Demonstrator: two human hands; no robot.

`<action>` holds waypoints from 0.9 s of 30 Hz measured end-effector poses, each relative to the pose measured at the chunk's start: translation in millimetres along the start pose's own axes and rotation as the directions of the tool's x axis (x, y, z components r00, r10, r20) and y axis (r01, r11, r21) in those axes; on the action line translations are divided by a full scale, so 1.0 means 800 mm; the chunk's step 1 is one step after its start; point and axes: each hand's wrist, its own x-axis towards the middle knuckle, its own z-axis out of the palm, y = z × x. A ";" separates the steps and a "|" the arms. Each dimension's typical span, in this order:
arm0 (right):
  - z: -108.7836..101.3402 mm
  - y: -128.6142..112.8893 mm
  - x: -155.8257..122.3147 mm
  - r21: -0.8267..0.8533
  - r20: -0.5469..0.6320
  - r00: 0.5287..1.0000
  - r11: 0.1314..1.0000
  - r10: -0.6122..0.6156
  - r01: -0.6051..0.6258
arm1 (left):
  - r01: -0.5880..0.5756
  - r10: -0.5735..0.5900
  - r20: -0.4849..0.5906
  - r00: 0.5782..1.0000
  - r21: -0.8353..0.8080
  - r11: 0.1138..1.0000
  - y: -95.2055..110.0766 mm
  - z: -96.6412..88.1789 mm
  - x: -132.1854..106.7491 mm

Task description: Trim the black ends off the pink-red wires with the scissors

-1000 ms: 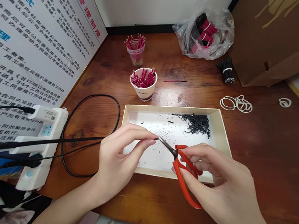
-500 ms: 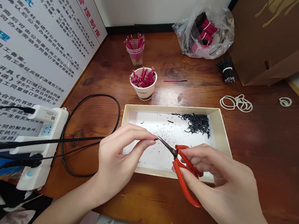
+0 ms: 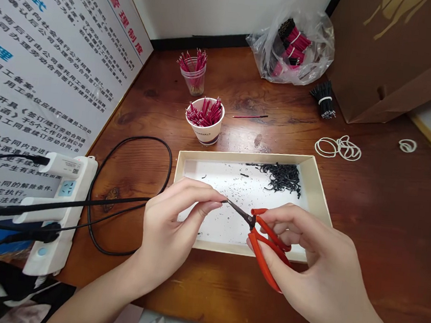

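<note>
Over a shallow cardboard box (image 3: pixel 323 198), my left hand (image 3: pixel 178 219) pinches a tiny dark piece (image 3: pixel 224 201) between thumb and forefinger. Most of that piece is hidden by the fingertips, so its kind is unclear. My right hand (image 3: pixel 313 254) grips the red handles of a pair of scissors (image 3: pixel 270 244). Their dark blades point left, with the tips touching or nearly touching the pinched piece. Inside the box lie a heap of short black tubing-like pieces (image 3: pixel 283 179) at the back right and many tiny dark cuttings on the white bottom.
Behind the box stand a paper cup (image 3: pixel 207 132) and a plastic cup (image 3: pixel 195 82), both holding red wires. A clear bag (image 3: pixel 314 64) of bundled wires, a black wire bundle (image 3: pixel 325 101) and white rubber bands (image 3: pixel 340 148) lie right. A power strip (image 3: pixel 75 208) with cables sits left.
The scissor handles have drawn closer together and the blades look more closed at the pinched piece. My left hand stays nearly still; the whole view has shifted slightly.
</note>
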 end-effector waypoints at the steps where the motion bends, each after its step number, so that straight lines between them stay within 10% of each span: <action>1: 0.000 0.000 0.000 0.000 -0.001 1.000 1.000 -0.002 0.002 | 0.000 0.000 0.001 1.000 0.000 1.000 0.000 0.000 0.000; 9: 0.000 0.006 0.001 -0.065 -0.046 0.998 0.997 -0.042 0.039 | 0.123 -0.122 0.013 0.992 -0.082 0.989 0.005 -0.002 0.000; 15: -0.009 0.010 0.010 -0.284 -0.097 0.944 0.918 -0.314 0.276 | 0.542 -0.496 0.235 0.836 -0.489 0.684 -0.002 -0.002 0.006; 23: -0.013 0.005 0.009 -0.498 -0.064 0.843 0.750 -0.534 0.436 | 0.543 -0.475 0.299 0.828 -0.209 0.814 0.013 -0.007 0.009; 27: -0.022 0.003 0.015 -0.353 -0.139 0.927 0.892 -0.349 0.283 | 0.484 -0.466 0.143 0.873 -0.139 0.864 0.013 -0.007 0.010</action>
